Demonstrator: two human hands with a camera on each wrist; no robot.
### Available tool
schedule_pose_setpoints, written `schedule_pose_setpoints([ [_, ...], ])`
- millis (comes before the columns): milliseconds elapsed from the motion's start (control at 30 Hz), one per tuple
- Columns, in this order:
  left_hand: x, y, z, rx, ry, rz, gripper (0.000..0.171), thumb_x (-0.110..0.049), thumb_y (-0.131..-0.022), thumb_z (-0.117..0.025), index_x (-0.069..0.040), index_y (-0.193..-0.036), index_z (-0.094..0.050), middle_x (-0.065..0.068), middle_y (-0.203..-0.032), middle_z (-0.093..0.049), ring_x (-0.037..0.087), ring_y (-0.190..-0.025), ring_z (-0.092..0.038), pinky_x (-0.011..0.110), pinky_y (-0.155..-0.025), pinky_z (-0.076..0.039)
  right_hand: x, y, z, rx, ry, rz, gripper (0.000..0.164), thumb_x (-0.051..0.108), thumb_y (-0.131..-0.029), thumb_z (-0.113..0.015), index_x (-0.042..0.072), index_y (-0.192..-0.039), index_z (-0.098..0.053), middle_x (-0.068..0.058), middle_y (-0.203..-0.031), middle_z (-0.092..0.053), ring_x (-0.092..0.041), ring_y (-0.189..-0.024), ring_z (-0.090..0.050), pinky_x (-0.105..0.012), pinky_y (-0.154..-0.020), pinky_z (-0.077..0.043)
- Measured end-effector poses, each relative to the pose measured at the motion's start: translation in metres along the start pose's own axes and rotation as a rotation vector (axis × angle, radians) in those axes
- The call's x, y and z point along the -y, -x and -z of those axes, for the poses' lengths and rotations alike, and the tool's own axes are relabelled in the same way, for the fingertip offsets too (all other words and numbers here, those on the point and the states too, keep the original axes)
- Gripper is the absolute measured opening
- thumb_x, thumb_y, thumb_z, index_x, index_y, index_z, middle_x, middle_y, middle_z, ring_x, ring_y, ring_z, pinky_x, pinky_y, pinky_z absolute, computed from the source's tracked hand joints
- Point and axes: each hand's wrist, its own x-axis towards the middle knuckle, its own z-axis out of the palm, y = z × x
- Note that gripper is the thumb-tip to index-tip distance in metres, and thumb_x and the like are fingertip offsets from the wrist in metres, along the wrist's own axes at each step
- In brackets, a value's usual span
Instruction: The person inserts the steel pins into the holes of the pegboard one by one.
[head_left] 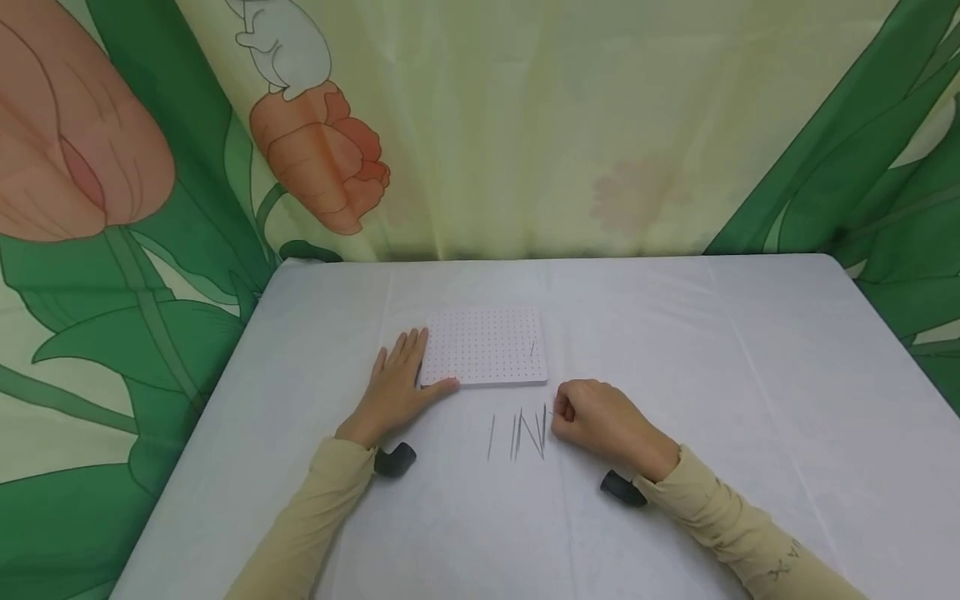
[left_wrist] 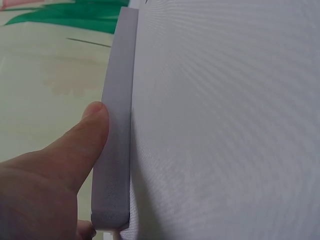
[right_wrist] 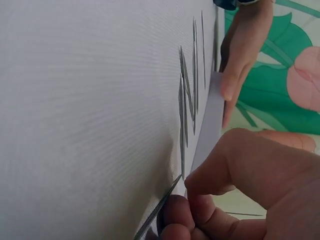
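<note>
A white pegboard (head_left: 483,346) with rows of small holes lies flat, with one thin stick (head_left: 532,347) upright near its right side. My left hand (head_left: 397,379) rests spread along the board's left edge, thumb (left_wrist: 95,120) against the near side. Several thin dark sticks (head_left: 528,435) lie on the cloth in front of the board. To their right, my right hand (head_left: 600,421) is curled low over the table, thumb and fingertips together. In the right wrist view a thin dark stick (right_wrist: 159,206) runs right along these fingertips, partly hidden by them.
A white cloth covers the table (head_left: 712,358), with a few fold lines. Behind it hangs a printed curtain (head_left: 525,125) with leaves and flowers. Black wrist cameras (head_left: 622,488) jut out below both sleeves, close over the cloth.
</note>
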Motion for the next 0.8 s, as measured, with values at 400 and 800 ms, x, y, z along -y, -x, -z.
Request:
schedule_pose_setpoints([
  [400,0.001,0.0,0.001,-0.011,0.011,-0.012,0.107,-0.067,-0.087,-0.06,-0.007,-0.16,-0.01,0.012,-0.167,-0.012,0.031,-0.155,-0.004,0.056,-0.123,0.001,0.001,0.001,0.005,0.014,-0.011,0.0,0.014,0.004,-0.083,-0.066,0.011,-0.072,-0.063,0.007,-0.065,-0.055,-0.005,-0.059,-0.048,-0.021,-0.055,-0.043],
  [800,0.001,-0.001,0.001,-0.011,0.004,-0.015,0.107,-0.069,-0.087,-0.059,-0.008,-0.16,-0.009,0.011,-0.167,-0.011,0.031,-0.155,-0.005,0.055,-0.123,0.001,0.011,0.006,0.006,0.022,0.144,-0.005,0.019,0.003,-0.081,-0.064,0.013,-0.066,-0.057,0.006,-0.062,-0.053,-0.008,-0.055,-0.045,-0.025,-0.049,-0.04],
])
